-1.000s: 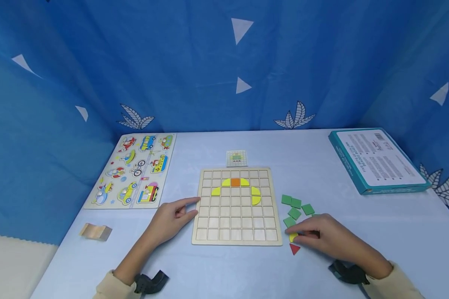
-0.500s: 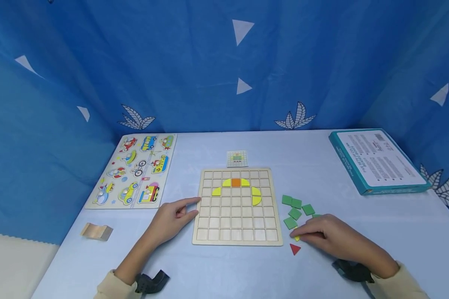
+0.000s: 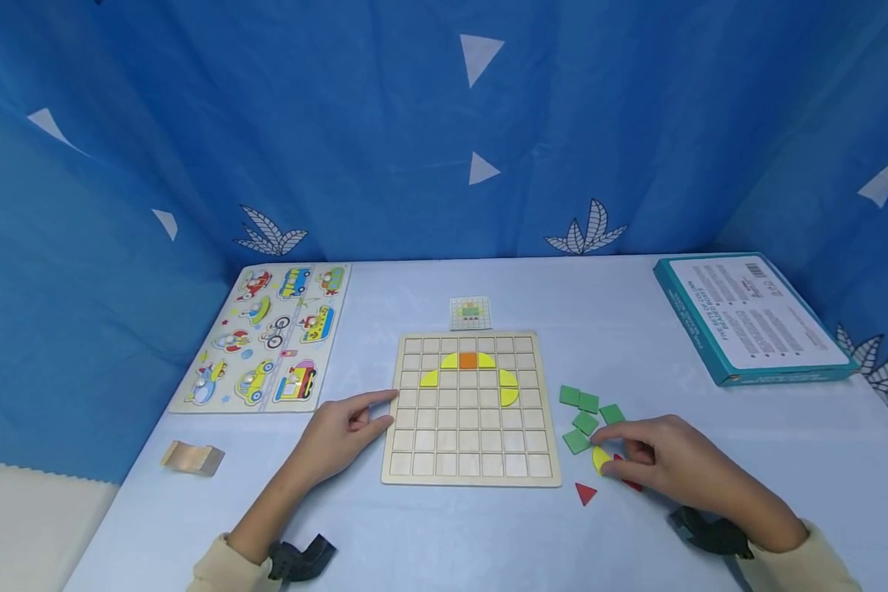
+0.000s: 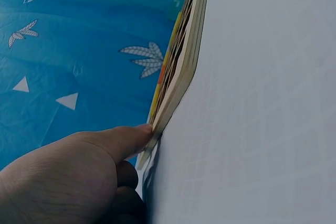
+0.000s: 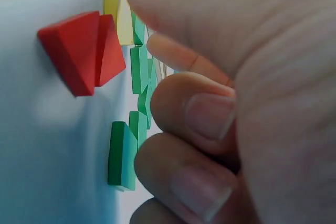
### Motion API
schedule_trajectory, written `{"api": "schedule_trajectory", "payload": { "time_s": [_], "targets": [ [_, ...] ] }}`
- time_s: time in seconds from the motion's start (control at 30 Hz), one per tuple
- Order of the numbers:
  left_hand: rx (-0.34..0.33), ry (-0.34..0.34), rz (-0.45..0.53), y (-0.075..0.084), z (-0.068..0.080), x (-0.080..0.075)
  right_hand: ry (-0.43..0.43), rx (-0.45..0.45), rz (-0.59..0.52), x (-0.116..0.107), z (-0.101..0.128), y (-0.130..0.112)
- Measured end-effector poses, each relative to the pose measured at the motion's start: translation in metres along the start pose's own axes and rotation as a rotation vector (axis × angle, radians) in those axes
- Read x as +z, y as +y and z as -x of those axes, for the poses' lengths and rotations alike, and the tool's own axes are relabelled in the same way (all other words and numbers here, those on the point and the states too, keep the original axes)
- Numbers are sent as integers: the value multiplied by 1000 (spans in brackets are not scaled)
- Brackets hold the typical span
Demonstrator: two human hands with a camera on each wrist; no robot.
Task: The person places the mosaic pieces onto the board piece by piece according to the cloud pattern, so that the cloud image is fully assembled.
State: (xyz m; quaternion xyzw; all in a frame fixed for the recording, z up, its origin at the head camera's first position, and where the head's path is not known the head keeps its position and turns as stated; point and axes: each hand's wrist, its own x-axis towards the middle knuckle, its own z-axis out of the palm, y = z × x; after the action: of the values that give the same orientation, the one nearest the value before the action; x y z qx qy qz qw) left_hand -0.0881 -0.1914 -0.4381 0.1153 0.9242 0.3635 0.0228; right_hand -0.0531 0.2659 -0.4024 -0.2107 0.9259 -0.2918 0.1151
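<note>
My left hand (image 3: 344, 434) rests at the left edge of a wooden grid board (image 3: 407, 448), index finger and thumb touching its side; the left wrist view shows the thumb against the board's edge (image 4: 181, 80). Set in the board are several yellow quarter-circle pieces (image 3: 508, 396) and an orange square (image 3: 468, 361). Right of the board, my right hand (image 3: 669, 460) pinches a loose yellow rounded piece (image 3: 600, 461) between thumb and index finger. Red triangles (image 5: 73, 53) lie beside it, partly under the hand in the head view; another red triangle (image 3: 585, 493) lies nearer the front.
Several green squares (image 3: 585, 423) lie between board and right hand. A small pattern card (image 3: 470, 313) lies behind the board. A vehicle puzzle (image 3: 266, 337) is at the left, a wooden block (image 3: 192, 458) before it. A teal box (image 3: 755, 319) stands back right.
My right hand has moved a little to the right with the yellow piece, away from the front red triangle. More red shows under the hand. The left hand stays at the board.
</note>
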Motion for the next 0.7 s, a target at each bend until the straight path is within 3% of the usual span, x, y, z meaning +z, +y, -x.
{"api": "schedule_trajectory", "payload": {
  "time_s": [0.33, 0.57, 0.7],
  "targets": [
    [-9, -2, 0, -1, 1, 0, 5, 84, 145, 7, -2, -5],
    [-14, 2, -11, 2, 0, 0, 35, 51, 243, 9, 0, -11],
    [-18, 3, -11, 3, 1, -1, 74, -15, 327, 9, 1, -17]
  ]
}}
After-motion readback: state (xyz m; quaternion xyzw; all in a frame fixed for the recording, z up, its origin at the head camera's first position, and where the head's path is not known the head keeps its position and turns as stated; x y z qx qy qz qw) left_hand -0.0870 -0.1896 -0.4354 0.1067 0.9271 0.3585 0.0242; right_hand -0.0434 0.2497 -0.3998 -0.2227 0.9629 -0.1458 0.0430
